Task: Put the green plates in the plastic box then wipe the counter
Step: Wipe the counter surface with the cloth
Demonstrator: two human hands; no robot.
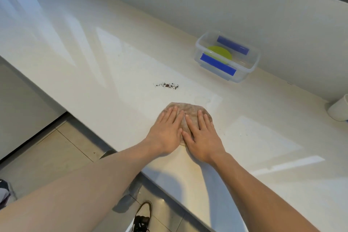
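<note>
A brown cloth (pixel 185 108) lies flat on the white counter (pixel 113 58). My left hand (pixel 166 131) and my right hand (pixel 202 135) both press palm-down on it, side by side, fingers spread and pointing away from me. A small patch of dark crumbs (pixel 167 85) sits on the counter beyond the cloth, to its left. Further back right stands a clear plastic box (pixel 244 72) with blue clips. A green plate (pixel 219 52) lies inside it.
A white cup (pixel 339 109) stands at the right edge of the view. The wall runs along the back of the counter. The counter's front edge runs diagonally past my forearms, with tiled floor and my shoe (pixel 142 216) below.
</note>
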